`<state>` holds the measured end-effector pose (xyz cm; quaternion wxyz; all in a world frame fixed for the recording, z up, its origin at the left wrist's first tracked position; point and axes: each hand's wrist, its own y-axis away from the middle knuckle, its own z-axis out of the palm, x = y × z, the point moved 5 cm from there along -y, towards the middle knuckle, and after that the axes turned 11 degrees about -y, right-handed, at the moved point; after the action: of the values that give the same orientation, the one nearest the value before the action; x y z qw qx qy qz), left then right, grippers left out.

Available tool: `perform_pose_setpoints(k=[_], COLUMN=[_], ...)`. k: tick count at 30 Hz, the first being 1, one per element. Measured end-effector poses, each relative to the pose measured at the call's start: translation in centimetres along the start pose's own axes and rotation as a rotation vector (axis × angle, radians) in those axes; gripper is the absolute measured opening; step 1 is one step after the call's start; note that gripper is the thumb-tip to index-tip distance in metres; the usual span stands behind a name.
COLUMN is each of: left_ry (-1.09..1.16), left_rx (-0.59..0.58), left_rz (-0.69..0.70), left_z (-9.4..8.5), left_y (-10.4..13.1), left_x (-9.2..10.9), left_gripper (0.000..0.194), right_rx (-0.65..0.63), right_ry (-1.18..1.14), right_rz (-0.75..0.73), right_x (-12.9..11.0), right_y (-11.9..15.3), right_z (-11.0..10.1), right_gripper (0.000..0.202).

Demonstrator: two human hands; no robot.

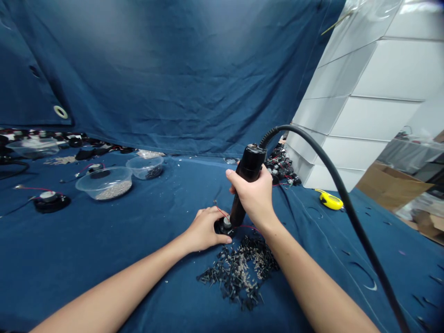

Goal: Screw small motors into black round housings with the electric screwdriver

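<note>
My right hand (255,189) is wrapped around a black corded electric screwdriver (250,164), held nearly upright with its lower end down at a small round black part with a silver motor (227,223). Red wires run from that part. My left hand (208,227) grips the motor part from the left, thumb in front and fingers behind, against the blue cloth. The tool's tip is hidden, so I cannot tell whether it touches a screw. Just in front lies a loose pile of small screws and black pieces (243,268).
On the left stand clear plastic bowls, one with small metal pieces (104,182), near another motor part (50,199). More parts (282,166) are heaped behind my right hand. White boxes (381,111) and a yellow tape measure (329,200) are at right. The thick cable (342,189) arcs rightward.
</note>
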<state>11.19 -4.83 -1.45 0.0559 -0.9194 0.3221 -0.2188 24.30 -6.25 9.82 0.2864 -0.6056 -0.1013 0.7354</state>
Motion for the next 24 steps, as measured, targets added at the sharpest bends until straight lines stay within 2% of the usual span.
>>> perform_pose_setpoints(k=[4, 7, 13, 19, 21, 24], left_ry=[-0.064, -0.112, -0.138, 0.015, 0.113, 0.279], left_rx=[0.031, 0.041, 0.028, -0.006, -0.019, -0.031], left_rz=[-0.034, -0.043, -0.060, -0.069, -0.071, -0.056], left_z=[0.1, 0.0, 0.0, -0.1, -0.4, -1.2], left_y=[0.3, 0.4, 0.3, 0.2, 0.2, 0.1], left_x=[0.2, 0.5, 0.6, 0.1, -0.2, -0.5], left_gripper=[0.060, 0.062, 0.070, 0.063, 0.059, 0.051], right_rx=[0.151, 0.218, 0.161, 0.184, 0.276, 0.571], right_ry=[0.137, 0.160, 0.078, -0.148, -0.218, -0.333], right_rz=[-0.108, -0.147, -0.112, -0.083, -0.095, -0.057], right_x=[-0.8, -1.3, -1.5, -3.7, -3.8, -1.4], right_y=[0.5, 0.8, 0.6, -0.7, -1.9, -3.8], right_z=[-0.4, -0.6, -0.6, -1.9, -3.4, -7.1], right_gripper=[0.035, 0.045, 0.041, 0.044, 0.042, 0.038])
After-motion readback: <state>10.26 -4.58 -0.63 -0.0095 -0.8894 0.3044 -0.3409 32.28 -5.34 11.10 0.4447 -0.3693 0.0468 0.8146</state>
